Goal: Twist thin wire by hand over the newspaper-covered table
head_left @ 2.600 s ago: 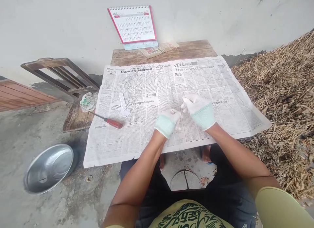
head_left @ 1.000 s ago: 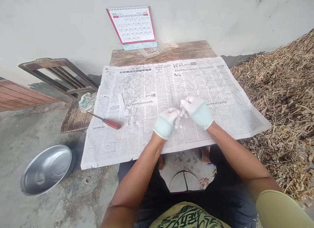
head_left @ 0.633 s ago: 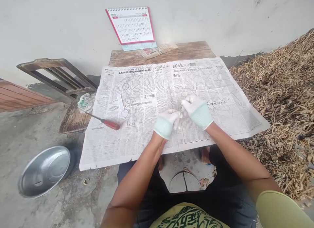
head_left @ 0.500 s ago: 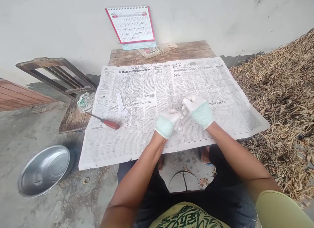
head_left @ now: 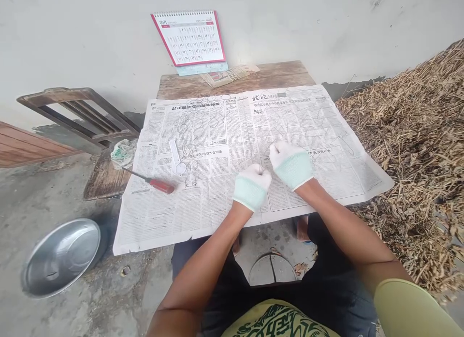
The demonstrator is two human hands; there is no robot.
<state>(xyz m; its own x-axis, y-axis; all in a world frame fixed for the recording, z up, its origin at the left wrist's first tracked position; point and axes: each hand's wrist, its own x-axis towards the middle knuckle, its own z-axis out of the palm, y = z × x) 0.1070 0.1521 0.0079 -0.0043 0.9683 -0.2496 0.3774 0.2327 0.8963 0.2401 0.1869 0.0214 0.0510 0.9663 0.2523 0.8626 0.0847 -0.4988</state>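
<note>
My left hand [head_left: 254, 182], in a white glove with a pale green cuff, is closed over the newspaper [head_left: 159, 221]. A tiny dark sliver of thin wire [head_left: 261, 170] shows at its fingertips. My right hand [head_left: 289, 162], gloved the same way, is closed a little farther off to the right. What its curled fingers hold is hidden. The hands are apart. Thin dark loops [head_left: 186, 129] like bent wire lie on the left of the paper, and loose curved strands [head_left: 308, 122] spread on the right.
A red-handled screwdriver [head_left: 159, 184] and a white spoon-shaped piece [head_left: 176, 158] lie left on the paper. A desk calendar [head_left: 192, 42] stands at the table's back. A wooden chair [head_left: 105, 183] and metal basin [head_left: 61, 255] are left; dry stalks [head_left: 409, 134] pile up right.
My hands were together at the fingertips with a thin dark piece between them. Now they have separated, both fingers curled closed. The view has shifted slightly.
</note>
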